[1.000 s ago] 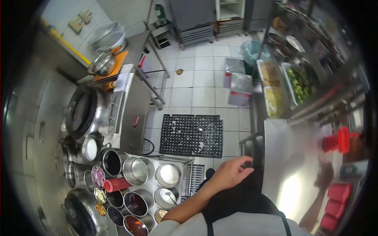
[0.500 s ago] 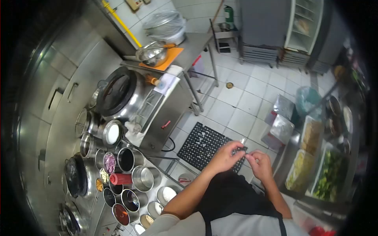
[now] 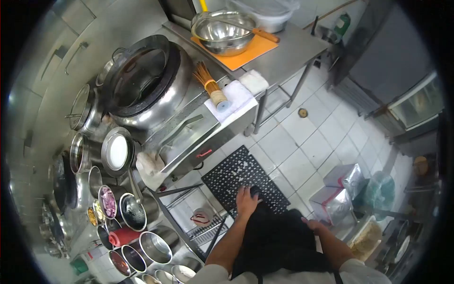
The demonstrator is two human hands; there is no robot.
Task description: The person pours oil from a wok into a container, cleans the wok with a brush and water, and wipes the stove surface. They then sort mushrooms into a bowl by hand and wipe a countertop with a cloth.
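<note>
My left hand (image 3: 247, 203) is in front of the black apron (image 3: 279, 236), above the floor mat, with its fingers stretched forward. A small dark shape (image 3: 255, 190) shows right beside those fingertips; I cannot make out what it is or whether the hand touches it. My right hand (image 3: 312, 226) is at the right edge of the apron, its fingers partly hidden against the dark cloth.
On the left counter are a big wok (image 3: 139, 78), a bamboo brush (image 3: 211, 87) on a cloth, a ladle (image 3: 135, 187), a red bottle (image 3: 124, 236) and several pots. A steel bowl (image 3: 224, 33) sits on an orange board (image 3: 255, 49). A perforated black mat (image 3: 236, 170) covers floor tiles. Foil-like boxes (image 3: 331, 203) stand right.
My hands were close together at the fingertips and have moved apart, the right one down to the apron's side. The view has turned toward the stove and counter on the left.
</note>
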